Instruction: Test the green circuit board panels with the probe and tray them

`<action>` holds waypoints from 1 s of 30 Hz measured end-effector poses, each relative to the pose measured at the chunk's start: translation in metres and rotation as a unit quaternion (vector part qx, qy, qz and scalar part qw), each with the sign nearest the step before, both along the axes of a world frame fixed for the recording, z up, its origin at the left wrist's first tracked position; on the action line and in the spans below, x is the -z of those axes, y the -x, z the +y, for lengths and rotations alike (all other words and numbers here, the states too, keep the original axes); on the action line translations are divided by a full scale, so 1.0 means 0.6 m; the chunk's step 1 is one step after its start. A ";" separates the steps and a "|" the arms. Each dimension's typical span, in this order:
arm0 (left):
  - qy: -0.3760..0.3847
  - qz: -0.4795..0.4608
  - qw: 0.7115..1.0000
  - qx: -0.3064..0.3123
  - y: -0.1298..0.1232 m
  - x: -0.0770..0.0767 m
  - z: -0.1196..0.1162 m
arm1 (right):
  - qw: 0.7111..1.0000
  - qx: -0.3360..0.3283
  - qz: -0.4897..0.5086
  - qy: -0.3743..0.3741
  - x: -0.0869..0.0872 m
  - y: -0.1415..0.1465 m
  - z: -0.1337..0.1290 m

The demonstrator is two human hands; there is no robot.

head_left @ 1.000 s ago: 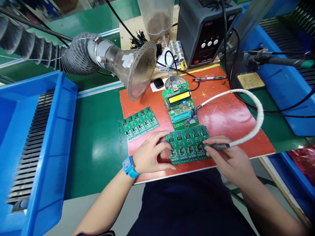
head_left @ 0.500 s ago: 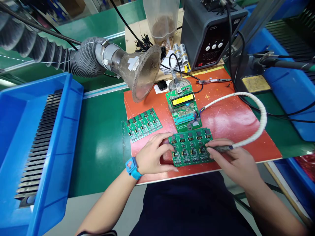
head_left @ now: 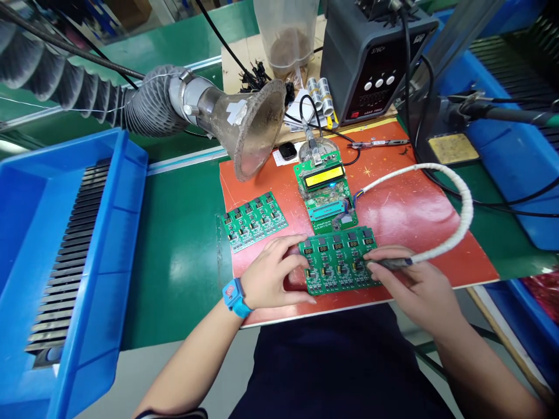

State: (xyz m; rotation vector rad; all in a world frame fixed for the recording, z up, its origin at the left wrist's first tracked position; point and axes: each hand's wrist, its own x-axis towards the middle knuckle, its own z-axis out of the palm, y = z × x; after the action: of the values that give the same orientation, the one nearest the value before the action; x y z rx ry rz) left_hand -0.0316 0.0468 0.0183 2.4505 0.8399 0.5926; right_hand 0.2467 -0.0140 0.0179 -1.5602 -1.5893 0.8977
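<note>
A green circuit board [head_left: 340, 265] with a row of small digit displays lies on the red mat. My left hand [head_left: 276, 273] grips its left edge, thumb at the lower corner and fingertips at the upper one. Pinched in my right hand [head_left: 421, 291] is a grey probe [head_left: 395, 263] on a white-wrapped cable [head_left: 466, 203]. Its tip meets the right part of the board, but the exact contact is hidden by my fingers. Just behind, the cable joins a programmer board [head_left: 328, 192] with a lit yellow screen. A second, similar circuit board [head_left: 255, 221] rests left of it.
A fume extractor funnel [head_left: 259, 131] overhangs the mat's back left. At far left stands a blue bin [head_left: 126, 233] holding a black slotted rack [head_left: 72, 262]. Behind are a soldering station [head_left: 378, 64] and a pen [head_left: 379, 143]; a yellow sponge [head_left: 454, 149] sits at right.
</note>
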 end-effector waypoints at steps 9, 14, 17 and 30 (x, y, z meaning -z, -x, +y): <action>-0.079 0.021 0.997 0.014 -0.007 0.001 -0.013 | 1.000 -0.002 -0.012 -0.005 0.001 -0.001 0.000; -0.110 0.029 0.993 0.010 -0.025 0.006 -0.021 | 1.000 -0.005 -0.018 -0.018 0.002 -0.001 0.000; -0.121 0.052 0.991 -0.006 -0.038 0.010 -0.024 | 0.999 -0.006 -0.023 -0.027 0.001 -0.001 0.001; -0.092 0.041 0.995 -0.009 -0.049 0.017 -0.019 | 0.998 -0.012 -0.039 -0.039 0.002 -0.001 0.004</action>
State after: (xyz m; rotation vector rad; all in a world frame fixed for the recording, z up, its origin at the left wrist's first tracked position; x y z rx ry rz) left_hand -0.0022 0.0352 0.0081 2.6515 0.8756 0.6029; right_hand 0.2476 -0.0118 0.0165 -1.5415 -1.6804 0.7862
